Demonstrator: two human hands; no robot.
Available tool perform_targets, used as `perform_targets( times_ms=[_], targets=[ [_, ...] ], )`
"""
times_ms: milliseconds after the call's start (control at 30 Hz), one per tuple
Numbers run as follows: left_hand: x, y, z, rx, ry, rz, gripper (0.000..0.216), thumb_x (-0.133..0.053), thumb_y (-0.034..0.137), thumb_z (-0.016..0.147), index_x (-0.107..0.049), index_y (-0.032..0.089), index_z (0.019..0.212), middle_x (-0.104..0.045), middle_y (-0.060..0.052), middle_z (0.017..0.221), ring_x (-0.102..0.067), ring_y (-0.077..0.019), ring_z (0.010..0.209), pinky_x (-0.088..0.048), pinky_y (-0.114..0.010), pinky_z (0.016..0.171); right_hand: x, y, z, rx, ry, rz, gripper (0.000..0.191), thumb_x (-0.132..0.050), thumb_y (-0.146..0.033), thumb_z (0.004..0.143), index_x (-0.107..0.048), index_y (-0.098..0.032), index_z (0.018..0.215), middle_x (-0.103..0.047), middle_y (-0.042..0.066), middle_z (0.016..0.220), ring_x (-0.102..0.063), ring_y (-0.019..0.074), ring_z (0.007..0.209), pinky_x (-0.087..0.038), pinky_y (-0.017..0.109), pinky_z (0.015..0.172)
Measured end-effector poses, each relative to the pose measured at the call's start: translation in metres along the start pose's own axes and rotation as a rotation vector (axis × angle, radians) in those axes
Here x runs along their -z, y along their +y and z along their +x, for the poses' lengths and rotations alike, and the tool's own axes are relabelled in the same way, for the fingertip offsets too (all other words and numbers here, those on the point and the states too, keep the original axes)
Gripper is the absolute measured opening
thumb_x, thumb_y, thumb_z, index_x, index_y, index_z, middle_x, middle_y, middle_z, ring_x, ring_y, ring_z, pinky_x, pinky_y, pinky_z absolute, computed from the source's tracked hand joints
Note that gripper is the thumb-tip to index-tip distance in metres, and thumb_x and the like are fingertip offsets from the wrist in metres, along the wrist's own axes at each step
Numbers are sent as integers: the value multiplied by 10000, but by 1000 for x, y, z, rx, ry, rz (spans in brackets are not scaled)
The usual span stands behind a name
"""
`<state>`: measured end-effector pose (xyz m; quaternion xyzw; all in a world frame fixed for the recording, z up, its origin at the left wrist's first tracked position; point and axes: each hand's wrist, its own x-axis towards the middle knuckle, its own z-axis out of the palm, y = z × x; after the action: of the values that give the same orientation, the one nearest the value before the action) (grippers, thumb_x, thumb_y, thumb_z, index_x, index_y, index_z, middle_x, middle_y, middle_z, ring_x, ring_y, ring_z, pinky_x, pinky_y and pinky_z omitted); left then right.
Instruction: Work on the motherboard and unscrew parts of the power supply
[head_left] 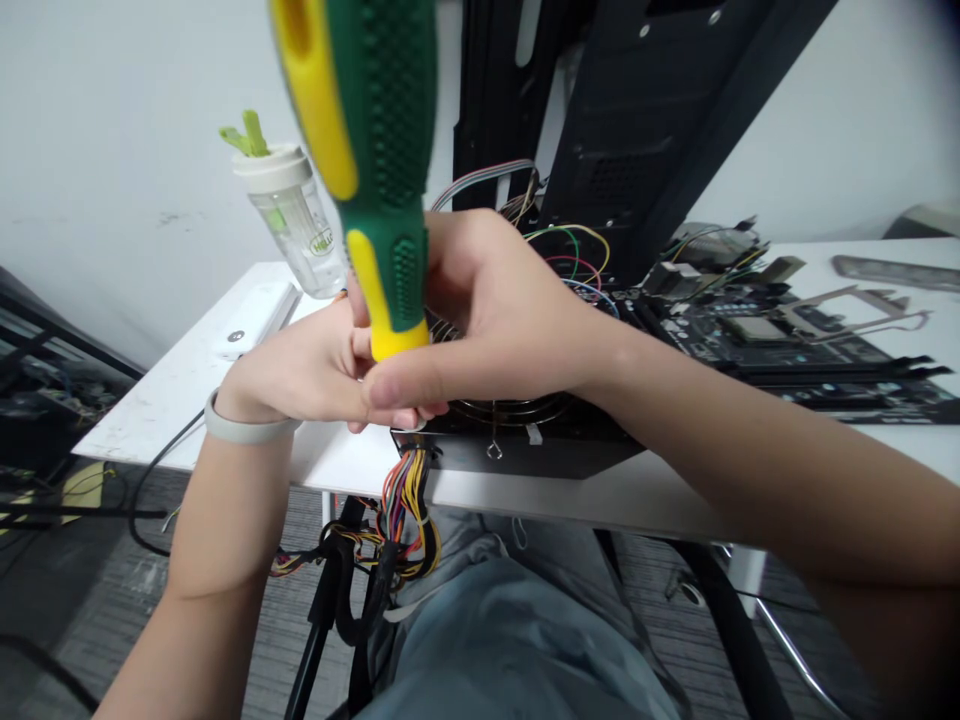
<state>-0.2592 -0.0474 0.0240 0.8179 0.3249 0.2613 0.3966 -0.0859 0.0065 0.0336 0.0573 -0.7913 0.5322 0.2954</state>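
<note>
Screwdriver (384, 150) in right hand (499, 310), lidded clear bottle (289, 215) beyond

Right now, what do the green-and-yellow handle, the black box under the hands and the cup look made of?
The green-and-yellow handle: probably moulded plastic, its matte, textured green perhaps rubber. The black box: likely painted sheet metal, given its flat, dark face. The cup: smooth, see-through, so clear plastic or glass.

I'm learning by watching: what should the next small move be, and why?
Probably shift the left hand slightly aside to check the tip's seating: the right hand grips the screwdriver low on its handle, near a corner of the black box, and the hands hide its tip.
</note>
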Motion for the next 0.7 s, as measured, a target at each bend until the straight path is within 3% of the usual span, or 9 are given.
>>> perform_targets(
  times_ms=[100,200,400,533,700],
  targets=[
    [1,-1,-5,45,-7,-71,146,-766,221,815,-744,102,895,-785,-36,801,-553,-5,428,-454,-54,406,3,4,1,14,-102,120,180,-603,-230,790,-454,-146,845,-566,-52,714,-559,37,549,-459,153,515],
    [2,-2,-7,93,4,-191,214,-784,276,805,-751,108,934,-791,-32,834,-538,6,425,-457,-48,408,6,4,1,-28,-146,242,245,-580,-172,743,-474,-130,960,-597,-64,732,-567,48,513,-479,158,469],
    [1,-6,-7,94,9,-364,170,-784,219,799,-729,110,919,-793,-13,890,-654,-35,536,-533,-73,458,7,3,1,-83,-157,402,359,-544,-62,706,-426,-120,1040,-661,-5,933,-654,54,715,-512,100,564],
    [4,-7,-8,21,-51,-108,168,-736,252,846,-727,94,903,-787,-48,915,-697,-58,620,-583,-101,552,7,7,0,-46,-200,355,454,-574,-86,737,-395,-133,1151,-619,10,1048,-613,20,691,-504,87,561],
    [5,0,-3,-85,4,116,247,-770,325,815,-721,85,841,-784,-39,857,-733,-56,780,-567,-61,704,8,6,-1,-85,-161,151,342,-620,-141,778,-504,-120,1098,-582,-41,879,-559,0,639,-480,68,552]
  ],
)
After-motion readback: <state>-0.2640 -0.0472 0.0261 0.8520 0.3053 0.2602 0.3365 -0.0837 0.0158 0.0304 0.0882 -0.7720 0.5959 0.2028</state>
